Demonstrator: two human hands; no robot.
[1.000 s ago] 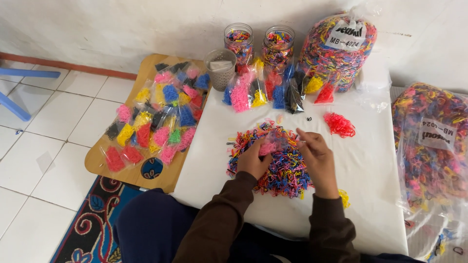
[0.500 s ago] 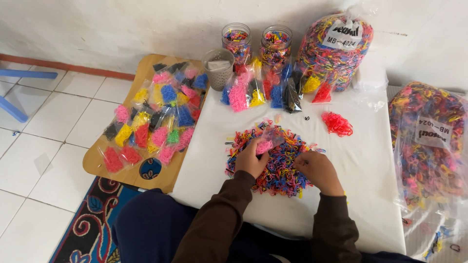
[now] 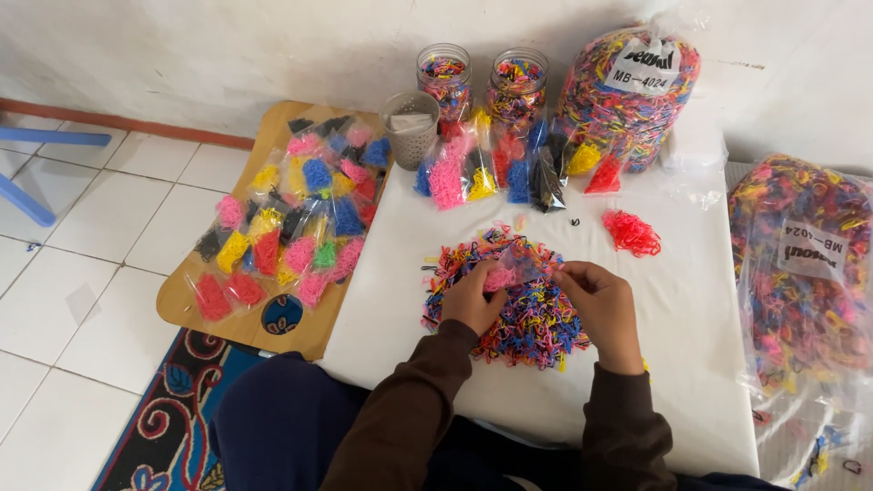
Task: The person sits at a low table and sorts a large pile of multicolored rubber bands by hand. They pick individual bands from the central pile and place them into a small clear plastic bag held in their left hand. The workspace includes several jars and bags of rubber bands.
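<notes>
Here my hands work over a low table covered in white cloth (image 3: 691, 300), set against a pale wall, with white floor tiles (image 3: 82, 264) off to my left. My left hand (image 3: 471, 300) pinches a small clear plastic bag partly filled with pink rubber bands (image 3: 511, 271), and my right hand (image 3: 602, 307) grips its other edge, so both are closed on it, just above the mixed heap of tiny coloured rubber bands (image 3: 509, 305) under my palms. Beyond my right hand lies a small loose pile of red bands (image 3: 631, 233). Farther ahead stand two clear jars of bands (image 3: 482, 84), a grey mesh cup (image 3: 409, 127) and a big bulging bag of mixed bands (image 3: 627, 91). Left of my left hand, a wooden board (image 3: 273, 136) carries many filled little bags. Compared with half a second ago, my right hand has come up off the heap to meet the bag.
</notes>
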